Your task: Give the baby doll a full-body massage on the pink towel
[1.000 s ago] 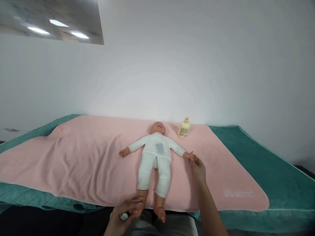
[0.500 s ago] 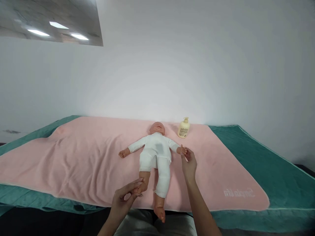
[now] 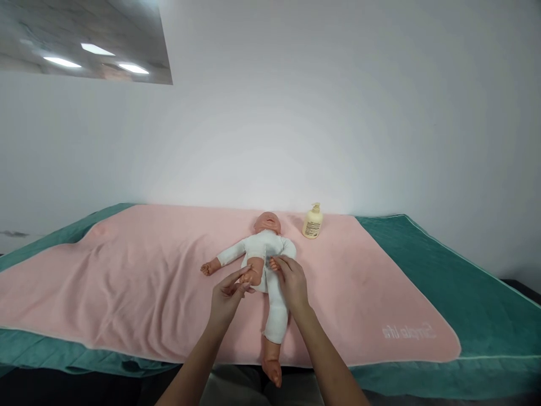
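A baby doll (image 3: 276, 316) with a white cloth body lies on its back on a pink blanket (image 3: 355, 293), head toward the wall. My left hand (image 3: 228, 294) grips the doll's foot on the left side, and that leg is bent up over the belly. My right hand (image 3: 292, 281) holds the doll's hand on the right side, with that arm folded across the body. Both held limbs come close together over the belly. The doll's other arm lies stretched out to the left, and its other leg points straight toward me.
A pale yellow pump bottle (image 3: 313, 221) stands on the blanket, right of the doll's head. Under the blanket is a green padded cover (image 3: 418, 254). A white wall (image 3: 296, 113) rises behind, with a reflective panel (image 3: 84, 42) at upper left.
My left hand has pushed the doll's leg up from straight to bent over the belly. My right hand has brought the doll's arm inward from the right side across the body.
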The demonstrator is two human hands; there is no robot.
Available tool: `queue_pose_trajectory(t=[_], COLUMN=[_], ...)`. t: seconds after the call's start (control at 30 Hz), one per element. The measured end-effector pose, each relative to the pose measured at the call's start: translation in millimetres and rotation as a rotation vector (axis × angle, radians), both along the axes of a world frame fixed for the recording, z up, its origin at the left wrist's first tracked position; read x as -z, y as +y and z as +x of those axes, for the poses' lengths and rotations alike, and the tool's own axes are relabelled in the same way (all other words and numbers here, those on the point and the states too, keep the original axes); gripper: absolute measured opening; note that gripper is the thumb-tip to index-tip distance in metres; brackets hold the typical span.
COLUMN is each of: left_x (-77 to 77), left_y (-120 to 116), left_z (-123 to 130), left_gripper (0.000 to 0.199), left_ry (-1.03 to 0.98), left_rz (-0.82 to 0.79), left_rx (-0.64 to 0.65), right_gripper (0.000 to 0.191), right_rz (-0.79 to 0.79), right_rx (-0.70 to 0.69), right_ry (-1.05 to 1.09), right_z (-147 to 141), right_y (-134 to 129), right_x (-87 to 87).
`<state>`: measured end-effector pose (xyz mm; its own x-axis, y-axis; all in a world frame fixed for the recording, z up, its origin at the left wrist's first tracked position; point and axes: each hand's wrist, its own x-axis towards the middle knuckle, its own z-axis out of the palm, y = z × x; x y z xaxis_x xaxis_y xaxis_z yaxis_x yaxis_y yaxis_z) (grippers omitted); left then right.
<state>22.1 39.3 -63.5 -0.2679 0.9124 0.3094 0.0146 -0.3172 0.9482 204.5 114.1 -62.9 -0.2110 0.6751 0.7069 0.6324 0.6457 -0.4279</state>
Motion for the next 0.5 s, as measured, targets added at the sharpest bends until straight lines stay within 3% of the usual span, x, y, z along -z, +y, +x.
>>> queue_pose_trajectory(t=[0.13, 0.27, 0.5], left_x=[-4.3, -1.6, 27.9], left_y=[3, -13, -61], left_z=[1, 3, -1], left_gripper=[0.044, 0.044, 0.032], left_ry=[-0.025, 0.008, 0.155], left_rz=[0.011, -0.01, -0.026], left_rx=[0.008, 0.051, 0.086], right_gripper=[0.034, 0.033, 0.049], right_rz=[-0.044, -0.121, -0.367], right_rx=[-0.015, 0.005, 0.295], right_ry=[0.033, 0.218, 0.688], right_z=[6, 19, 66], right_y=[0, 3, 21], right_x=[-2.2, -6.7, -3.2])
